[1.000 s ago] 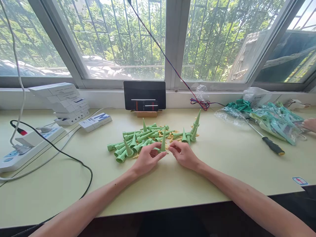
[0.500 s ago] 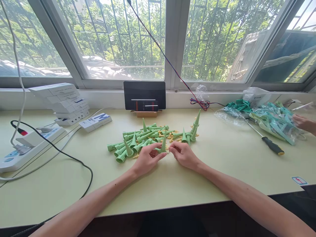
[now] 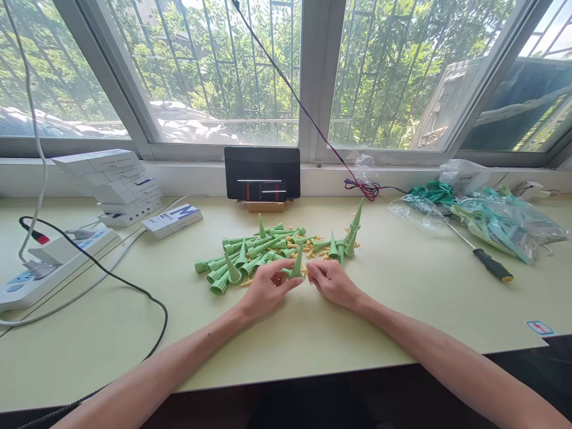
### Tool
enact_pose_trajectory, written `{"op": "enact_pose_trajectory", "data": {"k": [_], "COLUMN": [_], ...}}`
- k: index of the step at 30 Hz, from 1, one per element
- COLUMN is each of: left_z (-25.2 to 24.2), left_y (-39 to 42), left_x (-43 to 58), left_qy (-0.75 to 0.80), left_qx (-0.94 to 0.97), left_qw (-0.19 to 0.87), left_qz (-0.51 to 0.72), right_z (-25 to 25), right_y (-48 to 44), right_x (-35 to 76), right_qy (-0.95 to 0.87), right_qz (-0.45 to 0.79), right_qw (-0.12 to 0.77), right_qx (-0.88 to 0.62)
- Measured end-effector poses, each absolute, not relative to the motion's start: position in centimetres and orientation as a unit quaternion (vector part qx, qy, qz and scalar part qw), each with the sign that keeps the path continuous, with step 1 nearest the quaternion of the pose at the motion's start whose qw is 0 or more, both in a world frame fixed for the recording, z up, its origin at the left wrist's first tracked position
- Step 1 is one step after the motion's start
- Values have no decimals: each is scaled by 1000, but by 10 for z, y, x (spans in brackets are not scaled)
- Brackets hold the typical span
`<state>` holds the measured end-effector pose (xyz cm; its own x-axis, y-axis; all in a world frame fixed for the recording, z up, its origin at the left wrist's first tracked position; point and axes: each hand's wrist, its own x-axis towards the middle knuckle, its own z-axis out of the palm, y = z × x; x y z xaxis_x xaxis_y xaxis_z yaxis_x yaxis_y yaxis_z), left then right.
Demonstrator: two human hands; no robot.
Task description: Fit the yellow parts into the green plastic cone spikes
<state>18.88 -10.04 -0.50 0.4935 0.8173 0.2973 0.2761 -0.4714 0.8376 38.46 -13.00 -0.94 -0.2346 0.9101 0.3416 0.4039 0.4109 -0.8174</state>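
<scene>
Where the pale table point(image 3: 357, 345) stretches before me, a heap of green spikes point(image 3: 266, 244) lies just beyond my left hand point(image 3: 266, 287) and right hand point(image 3: 333, 281). The right's fingers pinch together, on what I cannot tell; the left's clasp one tilted spike point(image 3: 298, 262) at its base, near small yellow pieces point(image 3: 310, 253).
</scene>
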Motion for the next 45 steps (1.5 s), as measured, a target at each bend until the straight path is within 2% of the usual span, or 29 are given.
{"op": "enact_pose_trajectory", "data": {"k": [12, 23, 45], "left_z": [-6, 7, 3], "left_y": [-101, -103, -102], "left_x": [188, 188, 188], "left_qy": [370, 363, 362], "left_qx": [784, 746, 766], "left_qw": [353, 437, 409], "left_qz": [351, 347, 339], "right_z": [-9, -5, -9], "right_y": [-129, -131, -128], "right_x": [384, 384, 386], "right_qy": [-716, -714, -725], "right_qz": [305, 308, 279], "right_qw": [438, 451, 445], "right_qx": [-450, -438, -446]}}
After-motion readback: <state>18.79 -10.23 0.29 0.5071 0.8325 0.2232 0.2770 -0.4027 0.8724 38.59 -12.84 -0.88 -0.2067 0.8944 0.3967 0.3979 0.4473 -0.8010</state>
